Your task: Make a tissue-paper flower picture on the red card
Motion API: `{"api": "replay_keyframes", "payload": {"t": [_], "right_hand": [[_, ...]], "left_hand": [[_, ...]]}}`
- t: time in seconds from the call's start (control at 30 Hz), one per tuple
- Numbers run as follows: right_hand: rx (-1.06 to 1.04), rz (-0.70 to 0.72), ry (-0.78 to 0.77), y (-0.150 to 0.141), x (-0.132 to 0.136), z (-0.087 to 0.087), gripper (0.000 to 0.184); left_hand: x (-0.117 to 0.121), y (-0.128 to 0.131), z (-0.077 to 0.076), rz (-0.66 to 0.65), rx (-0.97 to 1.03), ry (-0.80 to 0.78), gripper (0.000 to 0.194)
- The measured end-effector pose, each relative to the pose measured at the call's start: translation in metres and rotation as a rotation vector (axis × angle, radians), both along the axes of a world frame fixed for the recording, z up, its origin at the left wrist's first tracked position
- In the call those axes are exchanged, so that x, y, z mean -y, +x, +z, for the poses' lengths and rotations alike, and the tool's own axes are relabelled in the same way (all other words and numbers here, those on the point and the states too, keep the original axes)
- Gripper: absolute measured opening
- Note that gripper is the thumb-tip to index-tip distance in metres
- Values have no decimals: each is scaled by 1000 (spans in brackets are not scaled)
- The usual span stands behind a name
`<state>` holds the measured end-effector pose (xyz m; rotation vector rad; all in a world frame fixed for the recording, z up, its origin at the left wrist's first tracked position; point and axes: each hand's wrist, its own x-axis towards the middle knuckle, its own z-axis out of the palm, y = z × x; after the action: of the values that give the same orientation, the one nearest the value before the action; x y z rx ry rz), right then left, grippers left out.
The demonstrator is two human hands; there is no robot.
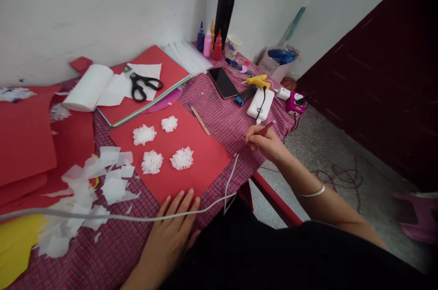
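Red sheet [201, 176] lay on the checked cloth [222, 118], one corner toward the person, with four white tufts [182, 158] on it, set apart from one another. The left hand [175, 226] rested palm down at the near corner, its fingers slightly spread and nearly straight; the fingertips touched the sheet and the hand gripped nothing. A white cable [137, 218] crossed in front of those fingers; whether it touched them could not be told. The right hand [268, 141] held a pencil [243, 147], fingers bent and thumb closed in around it. The pencil slanted down toward the sheet's right corner, its lower end just beside it; contact there could not be made out.

A flat stick [200, 121] lay beside the sheet's far right edge. White scraps [114, 189] were strewn to the left, near yellow paper [17, 244]. Behind the sheet stood a paper stack [150, 59] bearing scissors [147, 82], with a white roll [89, 88] by its left side. Farther right were a phone [222, 82], a yellow glue gun [259, 81] and a white box [260, 105]. Small bottles [218, 47], a cup [234, 46] and a black flask [226, 9] stood near the wall.
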<state>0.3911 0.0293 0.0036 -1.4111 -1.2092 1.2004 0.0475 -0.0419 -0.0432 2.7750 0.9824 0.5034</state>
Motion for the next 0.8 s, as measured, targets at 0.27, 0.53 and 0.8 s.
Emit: {"api": "replay_keyframes", "payload": {"t": [0.27,0.53,0.8], "right_hand": [[-6,280,-110,-25,-4,-1,16],[-9,159,-54,-4,-5,5,21],[79,403,-187,-9,-4,4,21]], "left_hand": [[0,-1,0,-13,-6,17,45],[0,1,3,-12,-28,44,44],[1,0,2,-20,-112,99,44]]}}
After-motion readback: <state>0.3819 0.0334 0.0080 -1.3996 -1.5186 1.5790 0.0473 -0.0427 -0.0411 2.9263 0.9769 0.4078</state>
